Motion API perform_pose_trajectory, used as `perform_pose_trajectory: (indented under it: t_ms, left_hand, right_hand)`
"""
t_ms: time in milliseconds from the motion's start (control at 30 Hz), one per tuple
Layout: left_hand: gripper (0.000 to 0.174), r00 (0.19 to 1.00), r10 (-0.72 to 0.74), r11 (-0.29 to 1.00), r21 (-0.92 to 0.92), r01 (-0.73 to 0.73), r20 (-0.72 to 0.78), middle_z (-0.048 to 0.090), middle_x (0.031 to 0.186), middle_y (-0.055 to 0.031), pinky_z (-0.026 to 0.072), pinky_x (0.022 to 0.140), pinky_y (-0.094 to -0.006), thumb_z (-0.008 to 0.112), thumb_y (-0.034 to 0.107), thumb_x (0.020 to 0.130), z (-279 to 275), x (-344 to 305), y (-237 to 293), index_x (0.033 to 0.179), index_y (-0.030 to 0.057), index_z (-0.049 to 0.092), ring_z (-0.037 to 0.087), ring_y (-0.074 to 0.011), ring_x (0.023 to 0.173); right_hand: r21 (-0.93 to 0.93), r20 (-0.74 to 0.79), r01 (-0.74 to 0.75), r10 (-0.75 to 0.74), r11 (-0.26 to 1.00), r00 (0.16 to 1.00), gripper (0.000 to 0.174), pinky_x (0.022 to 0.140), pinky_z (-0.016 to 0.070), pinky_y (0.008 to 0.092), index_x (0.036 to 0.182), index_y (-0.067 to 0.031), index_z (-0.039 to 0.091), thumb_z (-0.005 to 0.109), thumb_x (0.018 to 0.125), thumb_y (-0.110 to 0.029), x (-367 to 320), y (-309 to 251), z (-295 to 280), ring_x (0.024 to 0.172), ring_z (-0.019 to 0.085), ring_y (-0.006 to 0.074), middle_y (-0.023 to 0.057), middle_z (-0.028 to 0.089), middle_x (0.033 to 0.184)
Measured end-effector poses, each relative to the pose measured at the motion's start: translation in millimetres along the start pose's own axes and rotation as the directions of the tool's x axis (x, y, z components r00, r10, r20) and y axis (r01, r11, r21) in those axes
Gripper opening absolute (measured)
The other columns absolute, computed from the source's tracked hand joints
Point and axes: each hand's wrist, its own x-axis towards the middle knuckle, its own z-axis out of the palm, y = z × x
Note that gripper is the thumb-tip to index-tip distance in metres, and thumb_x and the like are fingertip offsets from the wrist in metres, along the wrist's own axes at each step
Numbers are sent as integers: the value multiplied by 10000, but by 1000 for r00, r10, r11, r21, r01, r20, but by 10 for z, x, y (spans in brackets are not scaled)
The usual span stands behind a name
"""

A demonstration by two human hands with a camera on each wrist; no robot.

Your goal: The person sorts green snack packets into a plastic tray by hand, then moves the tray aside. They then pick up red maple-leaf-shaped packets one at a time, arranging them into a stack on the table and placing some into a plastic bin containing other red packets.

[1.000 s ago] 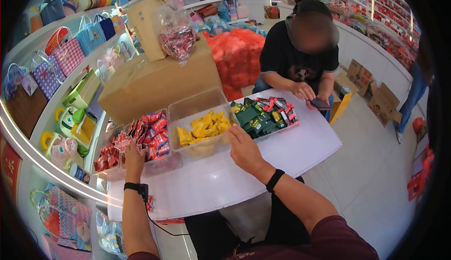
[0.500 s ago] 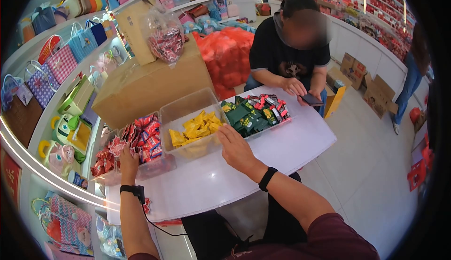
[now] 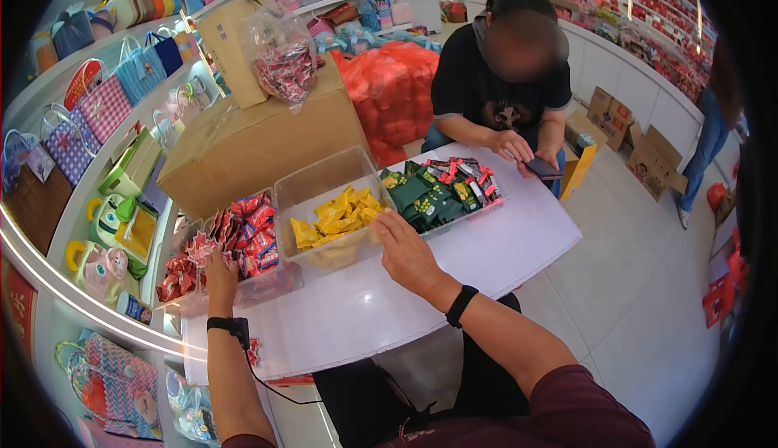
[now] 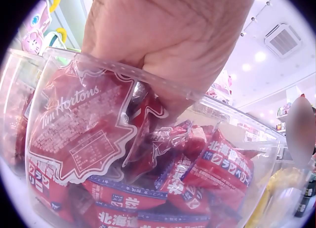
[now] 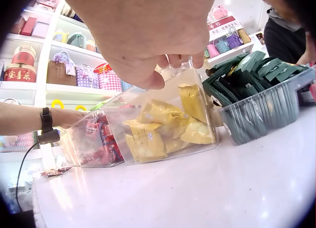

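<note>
My left hand (image 3: pixel 220 280) reaches into a clear bin (image 3: pixel 279 284) of red snack packets. Beside its fingertips lies a maple-leaf-shaped packet (image 3: pixel 201 248). In the left wrist view a large leaf packet (image 4: pixel 81 124) covers most of my fingers, with smaller red packets (image 4: pixel 217 164) below; I cannot tell whether they grip anything. My right hand (image 3: pixel 409 258) rests at the near right corner of another clear bin (image 5: pixel 202 97), its fingers extended over the rim. Yellow packets (image 3: pixel 344 215) lie in that bin. Just right of this hand, dark green packets (image 3: pixel 425 201) fill a third bin.
The bins stand in a row on a white table (image 3: pixel 502 245). Behind them is a large cardboard box (image 3: pixel 259 140) with a bag of red packets (image 3: pixel 285 63) on top. Across the table, a seated person (image 3: pixel 494 83) holds a phone (image 3: pixel 543 169). Shelves of bags line the left.
The head view has turned a little to the right, so the scene sits further left. Both hands stay at the same bins, with hardly any movement.
</note>
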Motion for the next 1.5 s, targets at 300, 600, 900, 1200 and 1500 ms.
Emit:
perform_pose_trajectory:
  t_ms: [300,600,900,1200,1500]
  left_hand:
    - [596,1000,-26,999,21,26,-4,538,1382,-223,412,1088,-499,645,146,872,49,20,-70,1439,72,475,495,-432,1281]
    - [521,1000,-7,1000,25,7,-3,585,1308,-261,439,1066,-459,614,71,867,-10,30,-15,1370,-17,514,563,-422,1217]
    - [563,996,-60,997,-47,64,70,577,1338,-200,397,1097,-379,585,22,870,-25,74,-93,1423,-6,486,548,-317,1253]
    - [559,998,-33,998,-56,36,49,564,1360,-247,402,1102,-429,624,95,880,-37,42,-102,1411,-14,485,527,-385,1288]
    - [573,999,-3,1000,-27,4,47,561,1348,-239,393,1108,-437,632,93,875,-19,56,-150,1417,-12,479,523,-392,1273]
  right_hand:
    - [13,5,-1,1,1000,1000,550,1184,348,449,1345,46,521,576,799,36,-18,26,17,1411,420,391,231,513,1411]
    - [40,-6,16,-16,999,1000,532,1195,322,469,1323,92,531,577,802,-5,-44,62,29,1406,414,402,261,509,1411]
    - [161,-28,-1,6,987,1000,498,1188,328,491,1320,90,544,552,832,-4,-49,157,29,1407,424,396,262,516,1415]
    - [198,-31,-8,14,980,999,474,1201,311,488,1322,96,548,534,865,-27,-63,179,-29,1416,424,391,270,518,1422]
    - [194,-3,-19,20,981,1000,473,1204,306,487,1337,72,545,542,876,-32,-60,183,-23,1425,417,377,254,516,1433]
